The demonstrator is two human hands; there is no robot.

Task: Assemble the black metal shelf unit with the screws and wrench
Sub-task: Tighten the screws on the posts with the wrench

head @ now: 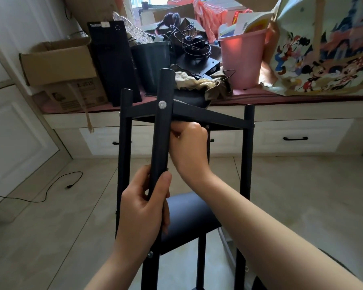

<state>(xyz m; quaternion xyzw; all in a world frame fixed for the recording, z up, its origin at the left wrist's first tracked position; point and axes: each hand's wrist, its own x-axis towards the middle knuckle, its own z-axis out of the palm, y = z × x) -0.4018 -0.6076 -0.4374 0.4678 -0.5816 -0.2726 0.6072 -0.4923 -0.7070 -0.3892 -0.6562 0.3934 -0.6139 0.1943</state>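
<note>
On the window bench a cardboard box (59,59) is sitting at the left end, beside a black slab (113,59) with unreadable lettering. The left hand (144,208) is gripping a round matte post (161,130) of the shelf (197,116), which is standing on the floor. The right hand (189,141) is curling under the top panel; what it holds I cannot tell. A pink bucket (239,59) and a cartoon-mouse bag (323,49) are standing toward the right end.

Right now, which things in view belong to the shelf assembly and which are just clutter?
In the job:
- left hand gripping the near post
- right hand under the shelf panel
- screw head

Lying about:
- pink bucket
- cardboard box
- cartoon bag
- floor cable
</note>
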